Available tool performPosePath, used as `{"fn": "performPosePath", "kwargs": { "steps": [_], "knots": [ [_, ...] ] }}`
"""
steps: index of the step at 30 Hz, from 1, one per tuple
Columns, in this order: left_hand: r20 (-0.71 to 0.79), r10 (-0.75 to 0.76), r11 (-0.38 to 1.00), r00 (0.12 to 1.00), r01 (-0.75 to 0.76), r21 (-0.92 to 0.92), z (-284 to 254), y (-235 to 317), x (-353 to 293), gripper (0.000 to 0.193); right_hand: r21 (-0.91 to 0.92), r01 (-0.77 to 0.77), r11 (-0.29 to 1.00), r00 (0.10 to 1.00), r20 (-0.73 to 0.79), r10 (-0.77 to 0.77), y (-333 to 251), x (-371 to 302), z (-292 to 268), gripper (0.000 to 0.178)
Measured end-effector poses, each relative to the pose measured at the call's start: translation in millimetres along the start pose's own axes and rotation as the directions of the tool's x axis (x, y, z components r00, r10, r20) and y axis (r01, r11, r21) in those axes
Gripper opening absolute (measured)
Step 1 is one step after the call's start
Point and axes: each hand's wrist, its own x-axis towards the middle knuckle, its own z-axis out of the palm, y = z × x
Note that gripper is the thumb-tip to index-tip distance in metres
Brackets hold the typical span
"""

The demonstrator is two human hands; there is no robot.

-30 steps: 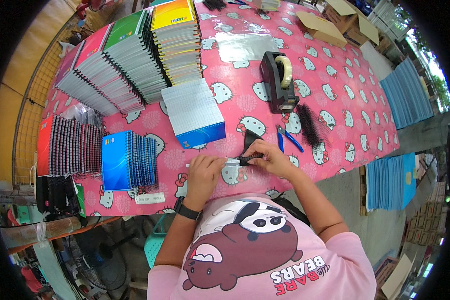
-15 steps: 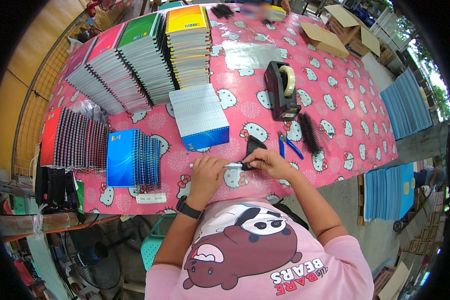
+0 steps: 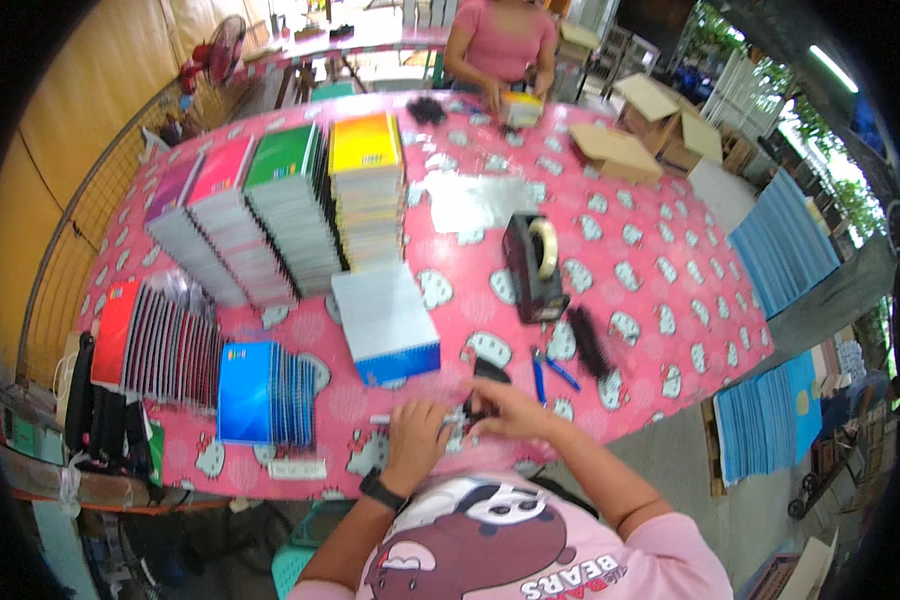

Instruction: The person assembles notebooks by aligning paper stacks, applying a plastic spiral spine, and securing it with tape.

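My left hand (image 3: pixel 417 435) is closed over a narrow whitish strip (image 3: pixel 381 420) near the table's front edge; its full shape is hidden under the fingers. Beside it, my right hand (image 3: pixel 510 410) pinches a small dark piece at the strip's right end, blurred and partly covered. Just beyond the right fingers lies a flat black piece (image 3: pixel 492 371). Blue-handled pliers (image 3: pixel 552 375) rest to the right, near a bundle of black binding coils (image 3: pixel 589 341). Ahead of my hands stands a block of gridded paper (image 3: pixel 385 310) with a blue cover edge at its front.
Stacks of spiral notebooks stand at left: red (image 3: pixel 120 335), blue (image 3: pixel 248 393), green (image 3: pixel 285 157), yellow (image 3: pixel 363 146). A black tape dispenser (image 3: pixel 535 275) sits mid-table near a clear plastic sheet (image 3: pixel 480 203). Across the table another person (image 3: pixel 500 45) handles a small stack. Cardboard boxes (image 3: pixel 620 152) lie at far right.
The view has tilted up, so the table sits lower and the person across shows more fully. My hands stay together at the strip, with little visible change in grip.
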Motion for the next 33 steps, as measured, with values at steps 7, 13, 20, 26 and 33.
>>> {"fn": "performPosePath", "kwargs": {
  "steps": [7,13,20,26,33],
  "knots": [
    [0.040,0.050,0.998,0.998,-0.049,-0.030,-6.5,9.2,-0.5,0.022,0.147,-0.084,0.985,0.996,0.005,0.085,14.4,2.6,3.2,0.047],
    [0.033,0.086,0.996,0.996,-0.086,-0.012,-1.7,-0.2,-4.5,0.023,-0.510,-0.074,0.857,0.981,-0.191,-0.028,39.2,-3.2,-8.1,0.071],
    [0.003,0.063,0.998,0.998,-0.063,-0.012,-14.6,8.6,0.7,0.023,-0.523,-0.015,0.852,0.989,-0.134,-0.065,41.3,4.1,0.2,0.080],
    [0.037,0.068,0.998,0.997,-0.068,0.007,-6.5,-3.7,-3.7,0.025,-0.104,-0.039,0.994,0.980,-0.199,0.017,55.3,4.4,-7.6,0.056],
    [0.024,0.033,0.998,0.999,-0.034,0.054,-14.2,-25.8,-14.9,0.023,0.563,-0.005,0.826,0.983,0.152,-0.098,27.3,-2.0,6.5,0.049]
  ]
}}
